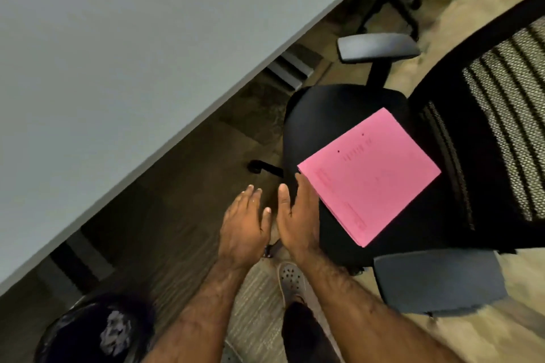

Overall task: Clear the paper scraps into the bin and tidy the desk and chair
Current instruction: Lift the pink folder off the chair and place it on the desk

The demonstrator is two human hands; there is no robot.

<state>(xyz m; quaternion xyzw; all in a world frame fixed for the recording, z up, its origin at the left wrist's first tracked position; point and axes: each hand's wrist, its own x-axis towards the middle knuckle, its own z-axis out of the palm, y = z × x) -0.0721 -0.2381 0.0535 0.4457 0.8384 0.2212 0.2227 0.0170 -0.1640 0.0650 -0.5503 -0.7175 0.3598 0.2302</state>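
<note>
A pink folder [368, 177] lies flat on the black seat of an office chair [330, 115] at the right. My right hand [298, 215] is open, fingers together, its edge touching the folder's near-left corner. My left hand [244, 224] hovers open just left of it, above the floor, holding nothing. A bin with a black liner [73, 336] stands at the bottom left, with crumpled white paper [116, 333] inside. The grey desk top [103, 53] fills the upper left.
The chair has a mesh back [501, 127] and two grey armrests [377, 47] [439, 283]. A second chair's base [395, 6] stands behind, under the desk edge. My shoe [292, 277] rests on the carpet [182, 186] between bin and chair.
</note>
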